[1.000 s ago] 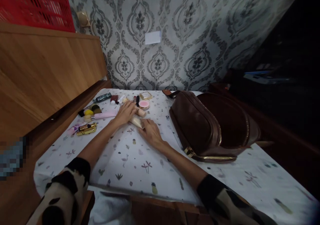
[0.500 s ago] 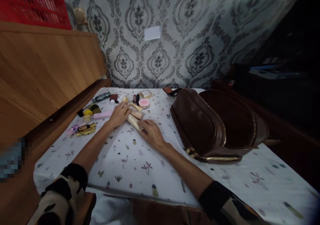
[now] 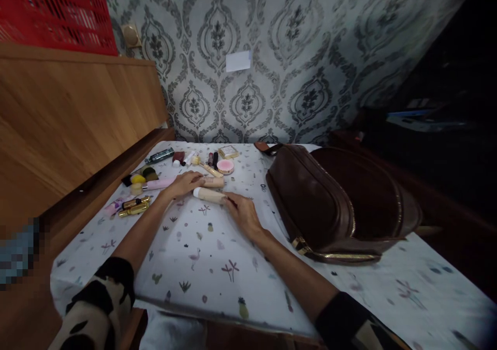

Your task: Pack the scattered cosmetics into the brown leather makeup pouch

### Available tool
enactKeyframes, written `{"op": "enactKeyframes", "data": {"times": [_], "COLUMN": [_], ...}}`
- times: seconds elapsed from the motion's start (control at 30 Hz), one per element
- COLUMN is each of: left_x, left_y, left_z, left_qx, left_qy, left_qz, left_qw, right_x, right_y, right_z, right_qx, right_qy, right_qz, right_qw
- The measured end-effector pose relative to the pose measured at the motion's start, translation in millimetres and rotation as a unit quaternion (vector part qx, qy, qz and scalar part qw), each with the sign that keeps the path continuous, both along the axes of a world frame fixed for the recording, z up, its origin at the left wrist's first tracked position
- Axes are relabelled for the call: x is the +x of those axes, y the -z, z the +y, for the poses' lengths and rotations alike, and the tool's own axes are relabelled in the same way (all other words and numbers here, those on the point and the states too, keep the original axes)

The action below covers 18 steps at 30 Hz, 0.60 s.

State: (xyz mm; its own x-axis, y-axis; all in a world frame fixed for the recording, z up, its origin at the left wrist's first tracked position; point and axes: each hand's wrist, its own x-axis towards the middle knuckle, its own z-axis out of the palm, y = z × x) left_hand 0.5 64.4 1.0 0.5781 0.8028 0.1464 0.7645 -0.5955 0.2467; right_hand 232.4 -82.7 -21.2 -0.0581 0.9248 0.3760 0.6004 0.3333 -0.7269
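Observation:
My right hand pinches the end of a cream cosmetic tube with a white cap, which lies nearly level across the cloth. My left hand rests with its fingers over the left end of a beige tube, just behind the cream one; that end is hidden under the fingers. Left of this hand lies a pink tube-like item. A round pink compact and a thin pale stick are just beyond the tubes.
A brown leather bag with gold zips stands at the right. Several more cosmetics, among them gold tubes, a yellow sponge and a dark bottle, lie left and behind. A wooden cabinet borders the left side.
The cream tube has turned from slanted to nearly level, with my right hand at its end. The beige tube has also straightened beside my left hand. The view has tipped slightly upward.

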Motion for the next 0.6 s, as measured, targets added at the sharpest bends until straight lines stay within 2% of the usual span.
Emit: {"op": "enactKeyframes", "data": {"times": [0.17, 0.33, 0.47, 0.6], "left_x": [0.2, 18.7, 22.2, 9.0], "left_y": [-3.2, 2.4, 8.4, 11.5], "left_z": [23.6, 25.9, 33.3, 58.6], "left_qx": [-0.022, 0.014, 0.051, 0.066], "left_qy": [0.054, 0.070, 0.031, -0.067], "left_qz": [-0.012, -0.072, -0.151, -0.237], "left_qw": [0.998, 0.995, 0.987, 0.967], "right_x": [5.4, 9.7, 14.8, 15.5], "right_y": [0.7, 5.0, 9.2, 10.0], "right_z": [5.9, 15.3, 20.1, 20.3], "right_qx": [-0.045, -0.083, -0.102, -0.110], "right_qy": [0.019, 0.042, 0.081, 0.103], "right_qz": [0.136, 0.207, 0.243, 0.265], "right_qw": [0.989, 0.974, 0.961, 0.952]}}
